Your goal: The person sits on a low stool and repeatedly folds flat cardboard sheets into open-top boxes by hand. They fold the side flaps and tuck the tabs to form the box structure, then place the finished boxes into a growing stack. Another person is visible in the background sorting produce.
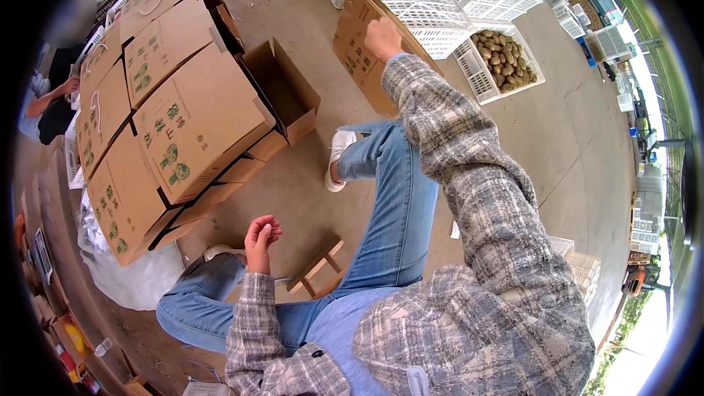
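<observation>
**Head view: seated person, flat carton stack at far right reach**

Head view, looking down on a person seated on concrete floor (293, 198), plaid sleeves, blue jeans, white shoes.

Item 1. Right hand (383, 35): arm stretched far forward, fingers closed over the top edge of a stack of flattened cardboard cartons (359, 55). The grip looks shut on the carton edge; the fingertips themselves are hidden behind the board.

Item 2. Flattened cardboard cartons: brown, green printed fruit motif on the face, standing on edge and leaning back against an upturned white plastic crate (425, 7). The stack lies far and slightly right of the body, beyond the raised right knee. Its long axis runs from near left to far right, top edge tilted away. The right hand is on it; the other hand is well apart from it.

Item 3. Left hand (260, 236): held near the body above the left thigh, fingers loosely curled, half open; nothing visible in it.

Item 4. Low wooden stool (317, 271): under and between the legs, partly covered.

Item 5. Assembled cartons (198, 121): same brown board and green print, piled at left, several lying flat; one open box (282, 88) stands at the pile's far right corner, flaps up.

Item 6. White crate of brown kiwifruit (504, 59): far right, just beside the upturned crate. More white crates are stacked behind.

Item 7. Another person's arm (51, 95): far left edge, beside the carton pile.
</observation>
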The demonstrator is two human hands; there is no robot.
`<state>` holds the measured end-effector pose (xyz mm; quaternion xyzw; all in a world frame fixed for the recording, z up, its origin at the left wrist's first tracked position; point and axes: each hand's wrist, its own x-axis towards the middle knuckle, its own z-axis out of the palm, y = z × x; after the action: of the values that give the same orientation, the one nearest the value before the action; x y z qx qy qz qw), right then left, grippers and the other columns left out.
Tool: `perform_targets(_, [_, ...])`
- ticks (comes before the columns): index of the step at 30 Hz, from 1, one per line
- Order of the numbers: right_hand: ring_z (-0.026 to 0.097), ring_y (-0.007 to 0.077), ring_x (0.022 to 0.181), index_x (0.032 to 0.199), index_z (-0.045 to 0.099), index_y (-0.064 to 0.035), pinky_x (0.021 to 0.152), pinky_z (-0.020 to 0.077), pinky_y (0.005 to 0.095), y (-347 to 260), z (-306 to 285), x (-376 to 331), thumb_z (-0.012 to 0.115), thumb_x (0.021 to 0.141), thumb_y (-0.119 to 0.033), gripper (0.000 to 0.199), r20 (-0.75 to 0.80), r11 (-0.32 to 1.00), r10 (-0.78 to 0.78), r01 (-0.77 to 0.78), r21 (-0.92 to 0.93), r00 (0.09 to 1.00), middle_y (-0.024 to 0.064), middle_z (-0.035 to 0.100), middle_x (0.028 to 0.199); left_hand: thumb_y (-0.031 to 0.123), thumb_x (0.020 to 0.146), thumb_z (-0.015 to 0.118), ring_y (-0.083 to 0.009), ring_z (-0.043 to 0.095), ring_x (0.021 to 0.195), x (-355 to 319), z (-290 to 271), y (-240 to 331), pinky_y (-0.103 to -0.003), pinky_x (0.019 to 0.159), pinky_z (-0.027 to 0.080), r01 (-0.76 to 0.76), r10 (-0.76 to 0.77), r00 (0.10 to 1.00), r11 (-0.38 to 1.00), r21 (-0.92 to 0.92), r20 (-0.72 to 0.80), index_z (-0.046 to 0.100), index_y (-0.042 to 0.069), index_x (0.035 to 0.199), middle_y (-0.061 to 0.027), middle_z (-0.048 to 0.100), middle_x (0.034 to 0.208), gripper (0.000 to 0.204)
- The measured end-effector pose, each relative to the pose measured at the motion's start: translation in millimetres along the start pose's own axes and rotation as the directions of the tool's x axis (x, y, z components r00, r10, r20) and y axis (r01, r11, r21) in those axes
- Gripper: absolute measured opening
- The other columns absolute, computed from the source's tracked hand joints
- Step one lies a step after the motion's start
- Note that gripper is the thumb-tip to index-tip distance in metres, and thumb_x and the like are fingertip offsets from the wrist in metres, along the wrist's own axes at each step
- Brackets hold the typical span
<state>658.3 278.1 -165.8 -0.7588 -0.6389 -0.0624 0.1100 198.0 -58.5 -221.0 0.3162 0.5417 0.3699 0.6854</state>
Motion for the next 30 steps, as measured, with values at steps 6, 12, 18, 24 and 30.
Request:
perform_targets(6, [0.051, 0.0465, 0.124, 0.118, 0.054, 0.0066, 0.097, 0.0524, 0.0503, 59, 47, -22, 0.072, 0.083, -0.014, 0.045, 0.120, 0.992, 0.122, -0.120, -0.024, 0.985, 0.0303, 0.051, 0.130, 0.020, 0.099, 0.058, -0.0103, 0.066, 0.087, -2, -16, -10, -0.023, 0.077, 0.051, 0.016, -0.017, 0.999, 0.999, -0.032, -0.051, 0.063, 0.007, 0.120, -0.0037, 0.069, 0.104, 0.025])
perform_targets(12, [0.059, 0.0423, 0.113, 0.117, 0.050, 0.0025, 0.088, 0.0567, 0.0467, 62, 54, -21, 0.076, 0.079, -0.018, 0.051, -0.068, 0.983, 0.151, -0.157, -0.097, 0.986, 0.0234, 0.055, 0.118, 0.021, 0.099, 0.059, -0.0104, 0.066, 0.086, -1, -25, -20, -0.023, 0.076, 0.051, 0.024, -0.028, 0.996, 0.998, -0.050, -0.083, 0.063, 0.006, 0.120, -0.0039, 0.069, 0.104, 0.026])
perform_targets(18, [0.056, 0.0316, 0.103, 0.106, 0.059, -0.0030, 0.086, 0.0530, 0.0425, 61, 55, -21, 0.066, 0.082, -0.012, 0.026, -0.265, 0.957, -0.137, 0.058, -0.285, 0.955, 0.0136, 0.055, 0.109, 0.021, 0.100, 0.057, -0.0103, 0.066, 0.086, 3, -23, -29, -0.023, 0.076, 0.052, 0.047, -0.051, 0.996, 0.998, -0.044, -0.074, 0.062, 0.006, 0.122, -0.0047, 0.069, 0.103, 0.027])
perform_targets(24, [0.058, 0.0310, 0.106, 0.084, 0.074, -0.0076, 0.089, 0.0509, 0.0452, 50, 60, -17, 0.074, 0.080, -0.021, 0.014, -0.054, 0.926, -0.112, 0.084, -0.368, 0.992, 0.0088, 0.064, 0.099, 0.022, 0.100, 0.057, -0.0106, 0.066, 0.085, 4, -20, -27, -0.023, 0.075, 0.052, 0.072, -0.074, 0.994, 0.997, -0.026, -0.086, 0.062, 0.006, 0.122, -0.0053, 0.069, 0.104, 0.028])
perform_targets(30, [0.065, 0.0411, 0.103, 0.109, 0.068, -0.0072, 0.084, 0.0515, 0.0524, 61, 22, -9, 0.063, 0.092, -0.026, 0.027, 0.072, 0.968, 0.182, -0.192, 0.160, 0.981, 0.0201, 0.070, 0.104, 0.022, 0.099, 0.058, -0.0107, 0.066, 0.086, -6, -32, -25, -0.023, 0.076, 0.051, 0.027, -0.028, 0.993, 1.000, -0.011, -0.116, 0.062, 0.006, 0.122, -0.0054, 0.069, 0.105, 0.028])
